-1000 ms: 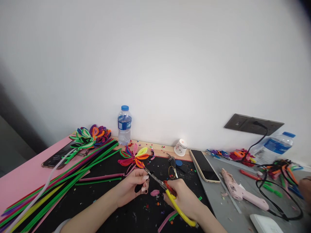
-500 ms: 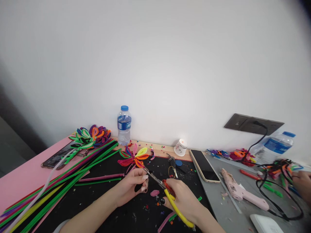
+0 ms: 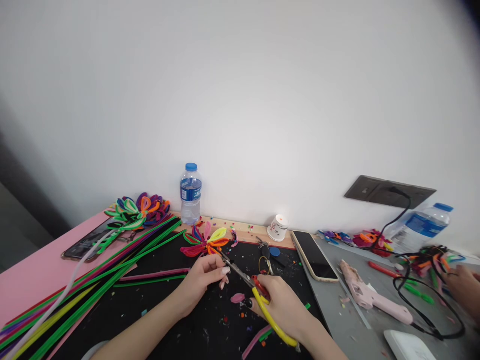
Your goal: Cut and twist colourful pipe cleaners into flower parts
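My right hand [image 3: 279, 302] is closed around the yellow-and-red handles of a pair of scissors [image 3: 275, 325], whose blades point up and left. Just left of the blades, my left hand [image 3: 208, 280] has thumb and fingers pinched together; whatever sits in the pinch is too small or hidden to name. Beyond the fingertips lies a multicoloured pipe-cleaner flower [image 3: 206, 242]. A small pink fuzzy oval [image 3: 237, 298] rests on the black mat [image 3: 172, 320] between my hands. Pink and green pipe-cleaner pieces [image 3: 257, 340] lie below my right hand.
Long pipe cleaners [image 3: 93, 290] spread across the left, near finished flowers [image 3: 138, 210] and a phone [image 3: 88, 242]. A water bottle [image 3: 191, 195], paper cup [image 3: 277, 228] and second phone [image 3: 315, 256] stand or lie behind. Right: a pink glue gun [image 3: 375, 297], cables and another person's hand [image 3: 465, 285].
My left-hand fingers have shifted slightly and look more curled beside the blades. The scissors stay almost in place. At the right, the other person's hand has moved a little further into view.
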Demonstrator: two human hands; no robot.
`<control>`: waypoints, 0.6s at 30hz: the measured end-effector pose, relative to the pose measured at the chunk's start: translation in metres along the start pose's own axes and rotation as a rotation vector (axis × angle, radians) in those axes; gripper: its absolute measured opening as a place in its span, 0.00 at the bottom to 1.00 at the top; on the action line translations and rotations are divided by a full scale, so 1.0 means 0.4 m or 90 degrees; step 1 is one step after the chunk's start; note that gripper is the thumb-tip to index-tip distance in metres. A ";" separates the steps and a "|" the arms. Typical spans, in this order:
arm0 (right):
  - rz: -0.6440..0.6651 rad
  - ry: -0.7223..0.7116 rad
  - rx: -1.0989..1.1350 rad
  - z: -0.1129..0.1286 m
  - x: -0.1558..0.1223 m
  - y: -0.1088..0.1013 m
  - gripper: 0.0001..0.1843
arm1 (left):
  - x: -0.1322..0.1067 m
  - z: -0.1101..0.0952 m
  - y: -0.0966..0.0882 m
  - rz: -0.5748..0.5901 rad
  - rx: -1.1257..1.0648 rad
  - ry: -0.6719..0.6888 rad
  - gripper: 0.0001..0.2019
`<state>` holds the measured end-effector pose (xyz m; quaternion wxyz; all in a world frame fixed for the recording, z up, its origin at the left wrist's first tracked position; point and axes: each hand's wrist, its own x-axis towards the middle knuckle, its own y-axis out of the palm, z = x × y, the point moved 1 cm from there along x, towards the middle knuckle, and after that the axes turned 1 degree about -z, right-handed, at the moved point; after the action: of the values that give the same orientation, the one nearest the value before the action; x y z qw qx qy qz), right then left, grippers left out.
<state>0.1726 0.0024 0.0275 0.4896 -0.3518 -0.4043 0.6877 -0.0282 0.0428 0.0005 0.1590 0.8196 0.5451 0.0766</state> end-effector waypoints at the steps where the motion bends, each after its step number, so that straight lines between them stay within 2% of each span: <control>1: 0.001 0.003 0.004 0.000 0.000 -0.001 0.11 | 0.000 -0.005 0.001 -0.016 0.065 0.036 0.11; 4: -0.007 0.001 0.006 0.003 -0.004 -0.005 0.11 | -0.008 -0.017 0.005 -0.062 0.234 0.116 0.11; 7: -0.006 0.005 -0.001 0.007 -0.009 -0.004 0.10 | -0.018 -0.020 0.008 -0.111 0.334 0.203 0.10; 11: -0.001 0.012 -0.009 0.010 -0.012 -0.001 0.10 | -0.024 -0.012 0.004 -0.129 0.339 0.262 0.07; 18: -0.019 0.007 -0.027 0.002 -0.006 0.004 0.11 | -0.024 0.000 -0.008 -0.087 0.305 0.249 0.05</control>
<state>0.1720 -0.0004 0.0266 0.4944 -0.3597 -0.4217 0.6696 -0.0347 0.0350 -0.0001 -0.1421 0.7650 0.6215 0.0913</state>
